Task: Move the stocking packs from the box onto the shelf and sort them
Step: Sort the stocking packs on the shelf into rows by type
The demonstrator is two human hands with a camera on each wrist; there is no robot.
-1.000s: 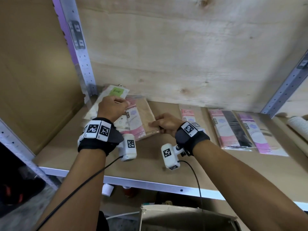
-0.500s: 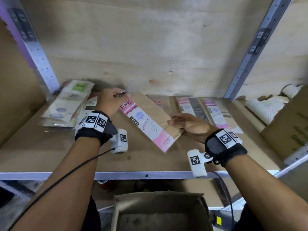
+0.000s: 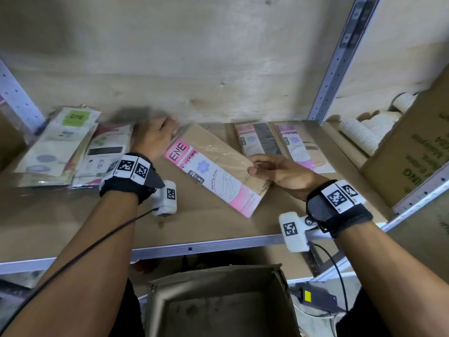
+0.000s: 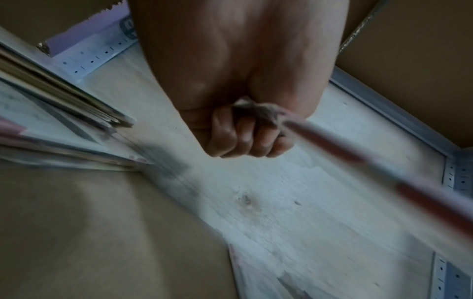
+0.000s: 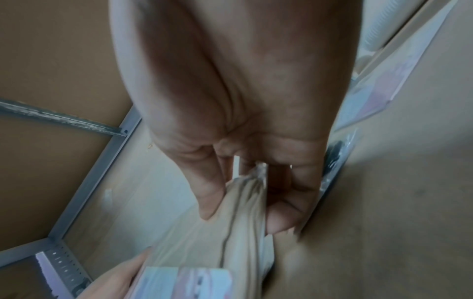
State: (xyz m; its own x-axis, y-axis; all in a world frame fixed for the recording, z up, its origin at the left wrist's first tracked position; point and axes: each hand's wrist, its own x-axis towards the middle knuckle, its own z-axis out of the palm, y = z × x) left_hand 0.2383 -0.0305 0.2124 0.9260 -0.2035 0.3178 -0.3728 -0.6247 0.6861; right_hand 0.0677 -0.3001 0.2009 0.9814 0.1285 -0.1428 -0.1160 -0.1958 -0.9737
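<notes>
Since second ago: beige stocking pack pulled off left pile, now carried diagonally above mid-shelf toward right-hand row. Left hand clenched on top corner, right hand pinching right edge. Sorting underway; box below looks emptied. Open board between pile and black pack; front shelf edge close, upright beyond lilac pack

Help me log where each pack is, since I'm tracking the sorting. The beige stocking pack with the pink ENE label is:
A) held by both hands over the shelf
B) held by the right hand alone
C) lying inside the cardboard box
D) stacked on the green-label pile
A: the left hand grips the beige stocking pack at its top end and the right hand pinches its side edge, above the shelf.
</notes>
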